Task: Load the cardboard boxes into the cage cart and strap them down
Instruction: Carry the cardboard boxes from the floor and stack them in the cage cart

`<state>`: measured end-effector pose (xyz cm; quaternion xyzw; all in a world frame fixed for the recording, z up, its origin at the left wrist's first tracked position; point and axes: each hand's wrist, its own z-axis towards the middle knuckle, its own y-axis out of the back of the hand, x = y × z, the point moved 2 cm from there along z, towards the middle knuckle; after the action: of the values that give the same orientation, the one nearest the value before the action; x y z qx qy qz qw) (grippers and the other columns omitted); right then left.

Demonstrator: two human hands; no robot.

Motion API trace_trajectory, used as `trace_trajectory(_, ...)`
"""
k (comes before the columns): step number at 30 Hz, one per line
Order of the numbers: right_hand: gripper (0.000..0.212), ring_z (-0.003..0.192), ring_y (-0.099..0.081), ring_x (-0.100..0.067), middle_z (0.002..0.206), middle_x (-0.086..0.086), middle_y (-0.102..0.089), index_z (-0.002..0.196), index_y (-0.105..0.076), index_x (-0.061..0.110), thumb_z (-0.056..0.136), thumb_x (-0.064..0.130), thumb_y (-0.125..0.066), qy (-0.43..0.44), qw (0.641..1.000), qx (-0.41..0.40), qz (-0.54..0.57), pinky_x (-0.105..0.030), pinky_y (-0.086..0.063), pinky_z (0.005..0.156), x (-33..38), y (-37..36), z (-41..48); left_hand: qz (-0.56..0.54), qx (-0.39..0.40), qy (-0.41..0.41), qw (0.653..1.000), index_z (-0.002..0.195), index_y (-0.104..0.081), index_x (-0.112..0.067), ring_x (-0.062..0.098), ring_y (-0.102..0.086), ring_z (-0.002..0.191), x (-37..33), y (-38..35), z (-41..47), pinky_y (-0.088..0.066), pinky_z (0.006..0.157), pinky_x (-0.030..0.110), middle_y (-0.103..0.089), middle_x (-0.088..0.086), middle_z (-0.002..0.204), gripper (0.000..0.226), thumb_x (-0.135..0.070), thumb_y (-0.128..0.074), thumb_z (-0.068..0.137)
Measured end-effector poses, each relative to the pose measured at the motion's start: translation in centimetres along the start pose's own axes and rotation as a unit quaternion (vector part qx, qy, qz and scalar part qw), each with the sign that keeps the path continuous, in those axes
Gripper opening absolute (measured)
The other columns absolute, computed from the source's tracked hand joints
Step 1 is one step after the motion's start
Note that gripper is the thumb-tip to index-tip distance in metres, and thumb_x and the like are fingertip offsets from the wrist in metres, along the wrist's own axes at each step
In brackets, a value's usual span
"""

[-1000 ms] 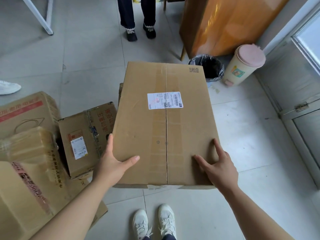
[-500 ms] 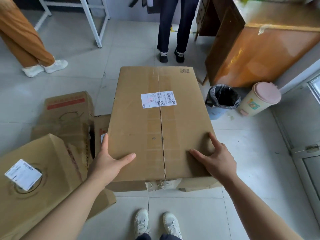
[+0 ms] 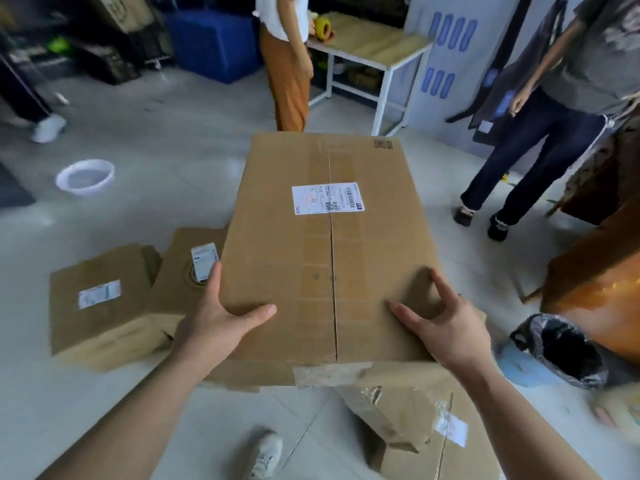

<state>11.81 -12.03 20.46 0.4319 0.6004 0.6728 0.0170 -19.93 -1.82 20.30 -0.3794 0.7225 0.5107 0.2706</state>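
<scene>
I hold a large cardboard box (image 3: 322,258) with a white shipping label, lifted off the floor in front of me. My left hand (image 3: 221,317) clamps its near left edge, thumb on top. My right hand (image 3: 446,323) clamps the near right edge, fingers spread over the top. Two smaller cardboard boxes (image 3: 104,306) lie on the floor to the left. Another taped box (image 3: 426,424) lies on the floor below my right arm. No cage cart or strap is in view.
A person in orange trousers (image 3: 291,74) stands straight ahead beside a white-legged table (image 3: 377,46). A person in dark trousers (image 3: 530,143) stands at the right. A black-lined bin (image 3: 561,348) and a wooden cabinet (image 3: 602,289) are at the right. A white basin (image 3: 85,176) sits far left.
I have turned left with the box held in both hands. The bin and cabinet slid to the right edge, and the table, basin and blue crate came into view.
</scene>
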Motion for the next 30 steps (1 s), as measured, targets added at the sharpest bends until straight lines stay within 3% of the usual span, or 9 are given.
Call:
trace_trajectory(3,0.099,0.110,-0.057,-0.018,0.125,0.005,-0.055,0.140,-0.026,0.050,0.053,0.090,-0.052,0.066,0.997,0.028,-0.009,-0.033,-0.045,0.079,4.0,-0.9,-0.6,-0.014,-0.067,0.023,0.997,0.142,-0.005,-0.057,0.019,-0.053,0.120,1.8,4.0,-3.1,-0.045,0.093,0.037,-0.050,-0.017,0.136,0.119,-0.070,-0.079,0.049)
trace_trajectory(6,0.100,0.113,-0.056,-0.017,0.126,0.007,-0.054,0.141,-0.027,0.049,0.053,0.089,-0.053,0.127,0.990,0.061,0.001,-0.031,-0.043,0.077,8.5,-2.3,-1.9,-0.027,-0.122,0.054,0.991,0.142,-0.003,-0.057,0.020,-0.051,0.122,4.0,8.1,-6.3,-0.043,0.091,0.037,-0.047,-0.016,0.139,0.118,-0.071,-0.077,0.052)
trace_trajectory(11,0.100,0.114,-0.054,-0.019,0.125,0.008,-0.053,0.142,-0.024,0.050,0.054,0.087,-0.055,0.219,0.967,0.133,0.008,-0.039,-0.047,0.090,16.5,-5.6,-5.3,-0.055,-0.207,0.095,0.972,0.143,-0.005,-0.055,0.020,-0.052,0.121,8.6,14.7,-11.1,-0.043,0.094,0.038,-0.048,-0.017,0.138,0.117,-0.074,-0.074,0.051)
trace_trajectory(17,0.096,0.117,-0.053,-0.018,0.131,0.010,-0.049,0.142,-0.020,0.053,0.060,0.081,-0.059,0.296,0.933,0.202,0.008,-0.037,-0.047,0.080,25.5,-12.2,-12.8,-0.083,-0.295,0.143,0.941,0.141,-0.003,-0.056,0.017,-0.053,0.107,16.2,23.5,-17.2,-0.045,0.096,0.046,-0.047,-0.022,0.124,0.121,-0.077,-0.070,0.042)
trace_trajectory(19,0.095,0.115,-0.053,-0.017,0.131,0.011,-0.048,0.142,-0.019,0.054,0.060,0.081,-0.060,0.320,0.919,0.230,0.008,-0.034,-0.045,0.074,28.6,-14.7,-16.1,-0.083,-0.325,0.165,0.927,0.143,-0.003,-0.055,0.016,-0.050,0.102,19.1,26.5,-19.7,-0.046,0.092,0.043,-0.045,-0.020,0.123,0.122,-0.076,-0.072,0.045)
trace_trajectory(24,0.098,0.116,-0.053,-0.020,0.131,0.006,-0.052,0.143,-0.019,0.052,0.058,0.081,-0.059,0.388,0.875,0.288,-0.006,-0.038,-0.048,0.088,36.5,-20.7,-25.9,-0.089,-0.404,0.220,0.884,0.144,-0.004,-0.054,0.018,-0.054,0.107,26.4,33.7,-27.4,-0.043,0.079,0.035,-0.048,-0.013,0.137,0.121,-0.079,-0.072,0.047)
trace_trajectory(27,0.099,0.120,-0.051,-0.023,0.138,0.006,-0.049,0.144,-0.019,0.049,0.059,0.084,-0.056,0.439,0.845,0.302,-0.036,-0.037,-0.043,0.087,40.6,-23.5,-32.2,-0.102,-0.454,0.241,0.852,0.144,-0.007,-0.053,0.019,-0.054,0.112,30.1,37.1,-32.2,-0.044,0.081,0.035,-0.048,-0.015,0.137,0.120,-0.078,-0.073,0.048)
trace_trajectory(30,0.100,0.118,-0.052,-0.023,0.137,0.007,-0.048,0.144,-0.019,0.048,0.059,0.083,-0.057,0.479,0.811,0.335,-0.029,-0.040,-0.043,0.086,44.4,-25.6,-38.2,-0.130,-0.502,0.255,0.816,0.143,-0.008,-0.054,0.016,-0.054,0.110,33.2,39.6,-36.8,-0.045,0.085,0.036,-0.048,-0.024,0.124,0.123,-0.079,-0.072,0.041)
